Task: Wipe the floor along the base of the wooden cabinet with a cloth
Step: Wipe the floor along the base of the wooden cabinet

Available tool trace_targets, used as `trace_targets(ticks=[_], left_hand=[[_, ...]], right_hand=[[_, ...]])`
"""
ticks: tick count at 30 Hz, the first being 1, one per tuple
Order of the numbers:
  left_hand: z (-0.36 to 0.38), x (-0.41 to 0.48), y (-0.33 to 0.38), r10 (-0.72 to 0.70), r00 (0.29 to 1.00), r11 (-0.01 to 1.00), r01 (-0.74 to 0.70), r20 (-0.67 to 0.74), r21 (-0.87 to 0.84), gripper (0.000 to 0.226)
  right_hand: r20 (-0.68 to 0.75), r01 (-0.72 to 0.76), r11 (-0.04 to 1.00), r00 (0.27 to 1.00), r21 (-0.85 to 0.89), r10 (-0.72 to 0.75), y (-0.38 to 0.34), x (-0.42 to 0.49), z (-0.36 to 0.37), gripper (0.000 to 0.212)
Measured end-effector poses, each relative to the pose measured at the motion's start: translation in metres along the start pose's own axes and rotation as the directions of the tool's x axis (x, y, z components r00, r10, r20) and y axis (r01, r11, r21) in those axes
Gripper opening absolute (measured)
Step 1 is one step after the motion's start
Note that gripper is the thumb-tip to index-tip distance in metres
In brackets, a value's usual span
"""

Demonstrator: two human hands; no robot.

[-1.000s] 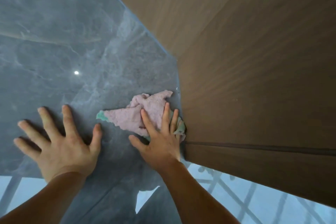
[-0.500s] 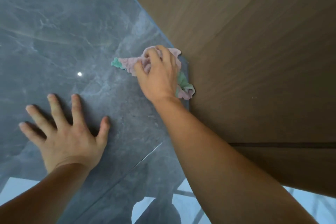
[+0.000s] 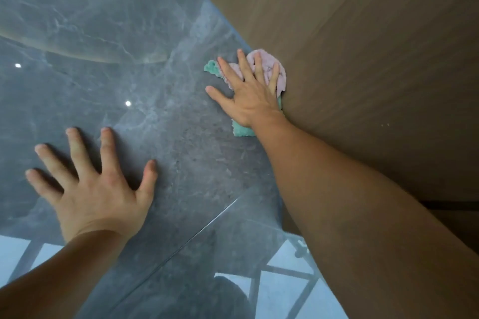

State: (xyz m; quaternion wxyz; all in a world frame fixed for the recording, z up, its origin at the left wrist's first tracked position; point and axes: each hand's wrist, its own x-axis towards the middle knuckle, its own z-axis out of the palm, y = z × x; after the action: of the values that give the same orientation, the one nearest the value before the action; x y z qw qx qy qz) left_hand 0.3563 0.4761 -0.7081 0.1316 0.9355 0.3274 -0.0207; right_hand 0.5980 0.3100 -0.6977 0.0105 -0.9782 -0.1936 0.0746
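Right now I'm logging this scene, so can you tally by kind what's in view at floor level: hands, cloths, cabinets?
Hands: 2, left hand flat on the grey floor, right hand pressing the cloth
Cloths: 1, pink and green cloth against the cabinet base
Cabinets: 1, wooden cabinet
Total: 4

I am looking down into what seems to be a furnished indoor room, most likely in a home, though which room I cannot tell. A glossy grey marble-look tiled floor point(image 3: 108, 33) is mirroring ceiling spot lights point(image 3: 128, 103) and a barred window point(image 3: 280, 290), and a tall wood-grain cabinet point(image 3: 363, 65) is meeting it directly, its panels running right down to the tiles.
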Motion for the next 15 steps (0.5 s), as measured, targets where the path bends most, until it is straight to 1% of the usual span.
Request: trace_targets(ticks=[2, 5, 8, 12, 15], left_hand=[[-0.001, 0.002, 0.002, 0.010, 1.000, 1.000, -0.010, 0.003, -0.012, 0.088], [0.002, 0.000, -0.002, 0.009, 1.000, 1.000, -0.009, -0.005, -0.006, 0.089], [0.007, 0.001, -0.007, 0.018, 1.000, 0.999, -0.018, -0.014, -0.034, 0.090], [0.004, 0.003, -0.004, 0.012, 1.000, 1.000, -0.012, -0.002, -0.008, 0.088], [0.005, 0.002, -0.005, 0.025, 1.000, 0.999, -0.025, -0.015, -0.023, 0.087]], right_hand=[[0.032, -0.053, 0.994, 0.998, 0.090, 0.051, -0.006, -0.011, 0.000, 0.080], [0.028, -0.073, 0.990, 0.997, 0.123, 0.070, -0.018, -0.049, 0.008, 0.081], [-0.028, -0.050, 0.994, 0.998, 0.098, 0.053, -0.025, -0.103, 0.015, 0.083], [0.041, 0.027, 0.998, 0.999, 0.055, -0.029, -0.030, -0.171, 0.023, 0.085], [0.064, 0.060, 0.997, 0.996, 0.056, -0.064, -0.031, -0.216, 0.030, 0.087]])
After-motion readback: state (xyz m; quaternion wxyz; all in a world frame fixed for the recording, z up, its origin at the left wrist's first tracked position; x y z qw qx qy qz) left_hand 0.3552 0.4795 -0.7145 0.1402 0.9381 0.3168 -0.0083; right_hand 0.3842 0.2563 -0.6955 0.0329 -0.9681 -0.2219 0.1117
